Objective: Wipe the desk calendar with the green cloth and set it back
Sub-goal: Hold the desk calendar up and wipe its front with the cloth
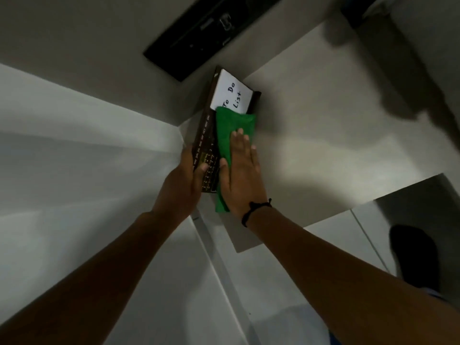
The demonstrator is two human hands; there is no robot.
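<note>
A white notepad (230, 92) set into the upper part of a dark brown desk calendar (207, 135) bears the handwritten words "To Do List" in black ink. Down the calendar's long edge runs a row of small pale month abbreviations, of which "OCT", "NOV" and "DEC" read clearly; those lower down are partly blurred. Below sits a grid of tiny date numerals, with "2" and "3" legible. Markings on the black panel (211, 33) above are too blurred to read.
</note>
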